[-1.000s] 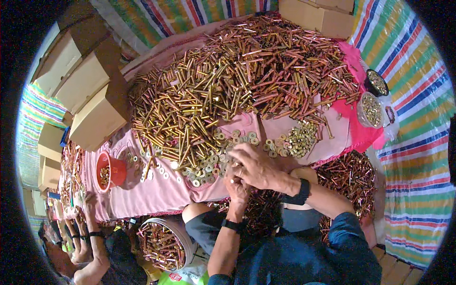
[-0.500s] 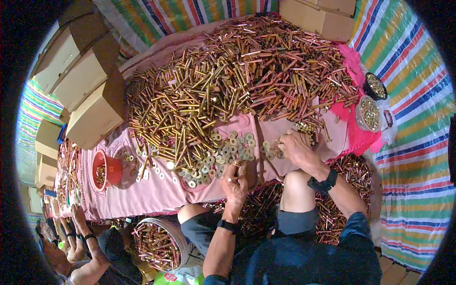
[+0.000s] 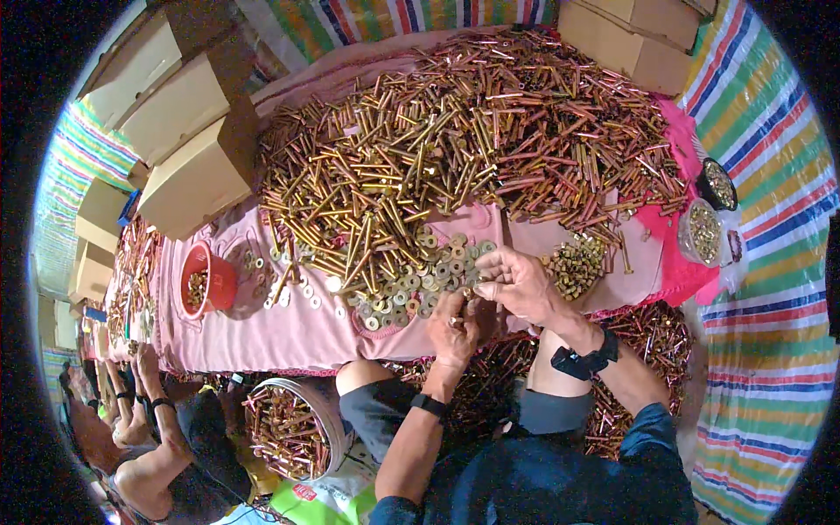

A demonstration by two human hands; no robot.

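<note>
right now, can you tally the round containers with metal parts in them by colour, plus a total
red tub: 1
white bucket: 1
clear tub: 1
black bowl: 1
total: 4

And back comes my right hand (image 3: pixel 521 284), off the pile of nuts (image 3: pixel 577 265) it half covered a moment ago, fingertips now close against my left hand (image 3: pixel 455 328)! My view's shifted too, sliding the cardboard boxes (image 3: pixel 197 179) rightward.
</note>
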